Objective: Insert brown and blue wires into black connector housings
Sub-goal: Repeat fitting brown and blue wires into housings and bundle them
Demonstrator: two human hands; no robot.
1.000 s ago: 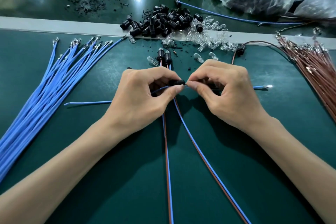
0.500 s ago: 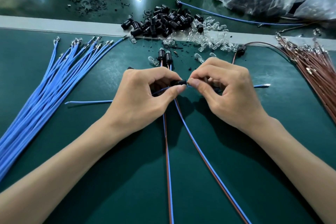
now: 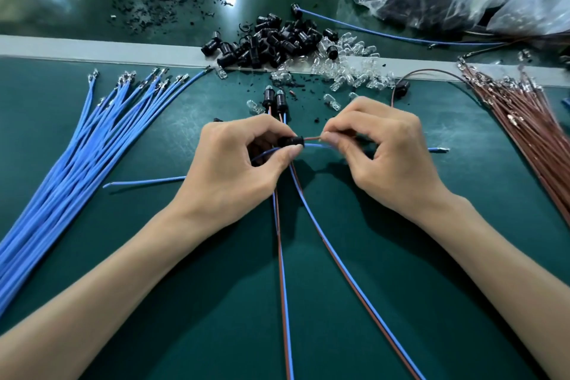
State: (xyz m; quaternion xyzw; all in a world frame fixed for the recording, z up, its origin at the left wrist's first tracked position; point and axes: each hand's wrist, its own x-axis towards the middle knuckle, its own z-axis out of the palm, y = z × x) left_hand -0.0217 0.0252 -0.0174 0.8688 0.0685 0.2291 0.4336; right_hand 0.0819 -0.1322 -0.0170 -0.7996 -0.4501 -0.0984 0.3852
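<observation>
Housing (image 3: 290,141): black, pinched between thumb and forefinger of the left hand (image 3: 234,163), just above the middle of the surface (image 3: 216,318).
Brown wire (image 3: 311,138): runs from the housing's right end into the right hand (image 3: 388,157); how deep it sits inside cannot be seen.
Blue wire (image 3: 317,146): passes just below the housing and through both hands; its terminal (image 3: 442,149) lies free on the surface to the right, so it is not yet inserted.
Right hand: fingers curled, fingertips pinching the brown wire, near the housing but apart from it.
Change: half a second ago the right fingertips met the housing; now they stand back, and a short run of brown wire shows between.
Meaning: the brown wire is probably pushed home, the hand backing off to re-grip or tug; the blue wire remains to do.
Stock: blue bundle (image 3: 77,163) at left, brown bundle (image 3: 530,133) at right, loose housings (image 3: 271,37) and bulbs (image 3: 354,71) at the far edge.
</observation>
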